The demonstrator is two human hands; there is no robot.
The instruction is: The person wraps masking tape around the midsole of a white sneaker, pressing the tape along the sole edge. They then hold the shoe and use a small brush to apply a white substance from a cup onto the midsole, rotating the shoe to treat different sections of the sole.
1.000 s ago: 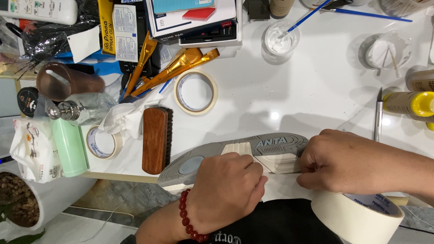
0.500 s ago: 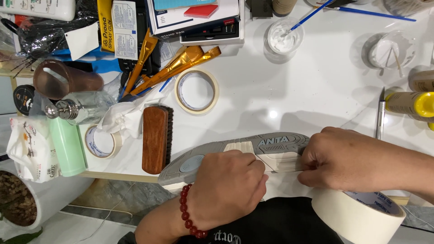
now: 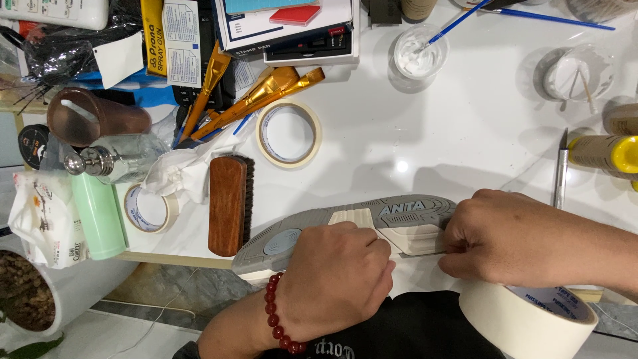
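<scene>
A shoe lies on its side at the near edge of the white table, its grey and cream sole (image 3: 405, 216) facing up. My left hand (image 3: 332, 282), with a red bead bracelet at the wrist, grips the shoe around its middle. My right hand (image 3: 512, 239) pinches at the heel end of the sole, fingers closed against the cream strip. A large roll of cream masking tape (image 3: 525, 319) hangs just below my right wrist. Whether a strip of tape runs from it to the shoe is hidden by the hand.
A wooden brush (image 3: 227, 205) lies left of the shoe. Two smaller tape rolls (image 3: 289, 133) (image 3: 151, 208), gold-handled brushes (image 3: 256, 96), a craft knife (image 3: 560, 169), a yellow-capped bottle (image 3: 608, 154), a cup of white paste (image 3: 419, 58) and a green bottle (image 3: 100, 213) crowd the table.
Both hands stay on the shoe in nearly the same place. The big tape roll has shifted slightly left and up under my right wrist.
</scene>
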